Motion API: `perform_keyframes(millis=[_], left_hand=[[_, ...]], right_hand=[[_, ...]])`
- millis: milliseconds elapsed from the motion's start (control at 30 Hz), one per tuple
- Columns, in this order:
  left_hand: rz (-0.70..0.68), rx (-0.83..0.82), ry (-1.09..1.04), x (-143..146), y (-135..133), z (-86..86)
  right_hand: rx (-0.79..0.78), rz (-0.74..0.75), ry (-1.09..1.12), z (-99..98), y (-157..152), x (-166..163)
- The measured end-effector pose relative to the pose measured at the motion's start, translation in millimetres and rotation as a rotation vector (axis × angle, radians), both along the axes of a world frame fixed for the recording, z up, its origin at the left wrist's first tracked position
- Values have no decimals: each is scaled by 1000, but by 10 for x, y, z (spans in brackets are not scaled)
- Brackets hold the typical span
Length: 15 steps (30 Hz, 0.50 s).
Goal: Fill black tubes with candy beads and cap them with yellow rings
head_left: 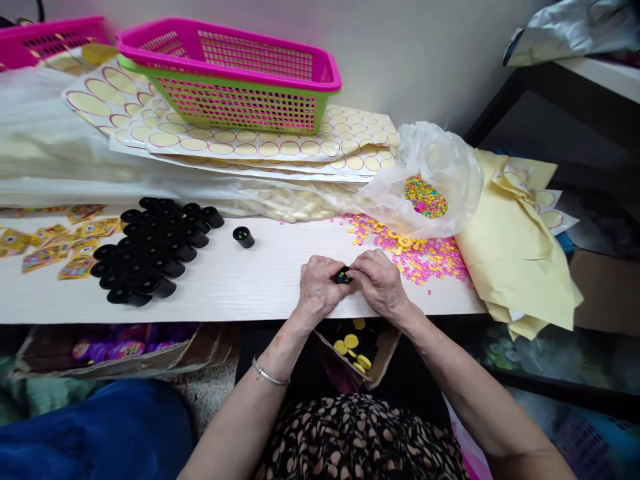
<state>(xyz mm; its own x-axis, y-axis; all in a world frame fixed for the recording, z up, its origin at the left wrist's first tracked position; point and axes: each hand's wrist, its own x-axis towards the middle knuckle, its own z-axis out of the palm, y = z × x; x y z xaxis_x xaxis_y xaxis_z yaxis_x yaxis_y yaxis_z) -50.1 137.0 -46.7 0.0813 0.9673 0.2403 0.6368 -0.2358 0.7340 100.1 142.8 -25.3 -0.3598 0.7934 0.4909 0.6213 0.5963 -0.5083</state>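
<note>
Near the table's front edge, my left hand is closed around a small black cup with tiny coloured bits visible inside. At the cup's right rim, my right hand has its fingers pinched together; whatever they hold, if anything, is hidden. Small pink and yellow pieces lie scattered just right of my right hand, with larger yellow parts among them. Behind these, a clear plastic bag contains multicoloured beads. Another black cup stands alone to the left, green bits showing in it.
Many black cups stand grouped at left beside yellow packets. Stacked pink and green baskets sit behind on sticker sheets. Yellow paper overhangs the right side. Below the edge, an open box holds yellow caps.
</note>
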Motion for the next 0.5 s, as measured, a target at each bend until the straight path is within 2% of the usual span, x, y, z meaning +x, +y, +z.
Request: perform_keyframes(millis=[300,367,500], left_hand=[[-20,27,49,-14,-14,43],[-15,32,45,-11,-18,39],[-18,54,42,-6,-24,29]], right_hand=[[39,123,-327,153,84,-40],[38,145,-289,137,99,-39],[-44,114,-66,65,91,-26]])
